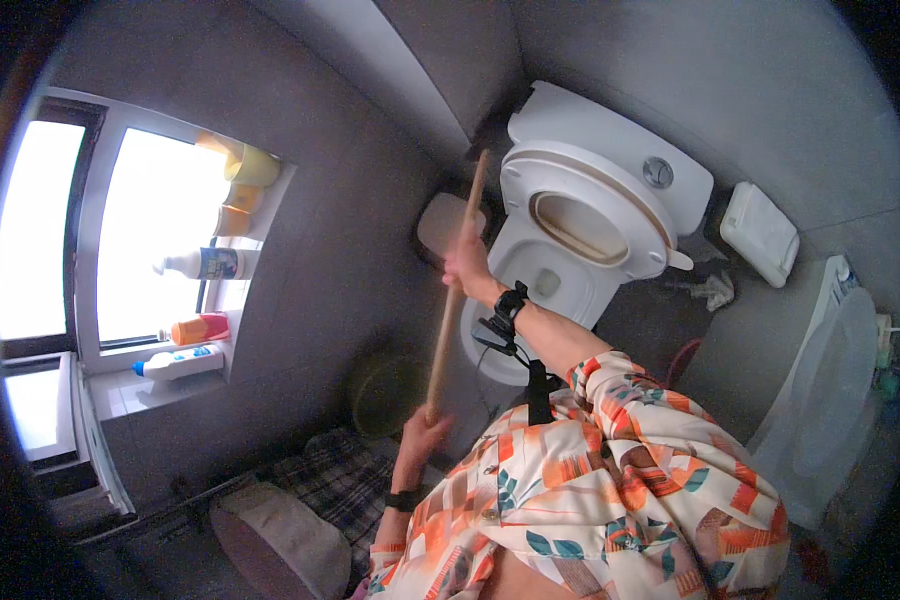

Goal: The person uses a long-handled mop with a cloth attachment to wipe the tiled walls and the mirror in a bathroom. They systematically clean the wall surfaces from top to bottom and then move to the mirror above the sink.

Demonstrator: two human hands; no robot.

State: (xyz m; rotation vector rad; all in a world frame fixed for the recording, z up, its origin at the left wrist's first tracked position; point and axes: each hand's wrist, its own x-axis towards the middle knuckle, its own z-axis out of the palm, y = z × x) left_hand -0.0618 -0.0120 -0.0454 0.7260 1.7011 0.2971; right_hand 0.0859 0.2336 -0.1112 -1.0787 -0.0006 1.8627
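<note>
Grips a wooden pole [442, 350] with the right hand [467, 262] curled round its middle and with the left hand [425, 435] wrapped near its lower end. Slants the pole from 6 o'clock up past 12, toward a dim corner beside a white toilet [590, 285] at 2 o'clock, with the far end too dark to make out. Stands amid grey walls [340, 120] and over a dark floor [660, 315]. Has a bright window [35, 240] between 9 and 10 o'clock, with yellow containers [250, 165], a white bottle [215, 263], an orange bottle [200, 328] and a blue-capped bottle [185, 362] lined up in its recess [150, 397]. Has also a white box [760, 235] near the toilet, between 2 and 3, and, toward 7, an olive basin [375, 395] near a dark checked cloth [340, 470].
</note>
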